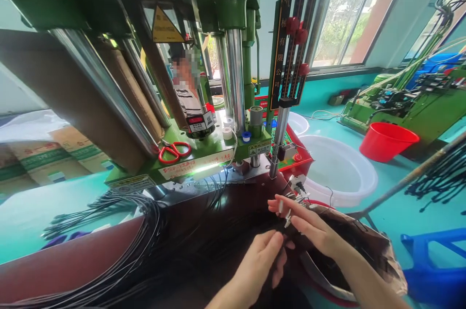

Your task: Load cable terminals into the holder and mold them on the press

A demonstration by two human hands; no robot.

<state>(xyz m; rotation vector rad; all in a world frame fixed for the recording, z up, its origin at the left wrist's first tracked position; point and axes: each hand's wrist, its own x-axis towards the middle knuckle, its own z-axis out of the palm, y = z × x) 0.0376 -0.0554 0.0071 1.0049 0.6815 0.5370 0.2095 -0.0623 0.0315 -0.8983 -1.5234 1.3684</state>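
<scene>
My left hand (262,256) is low in the middle, fingers curled in a pinch around thin black cables (233,241) that run over the dark red worktable (73,260). My right hand (309,224) is just right of it, fingers pinched on a small metal cable connector (288,219). More small connectors (299,191) lie just beyond its fingertips. Both hands are close together in front of the green press machine (204,153).
Red-handled scissors (174,151) lie on the machine's green base. A bundle of black cables (120,231) drapes to the left. A white tub (338,168) and a red bucket (386,140) stand on the teal floor at right. A lined bin (364,260) sits under my right arm. A person stands behind the machine.
</scene>
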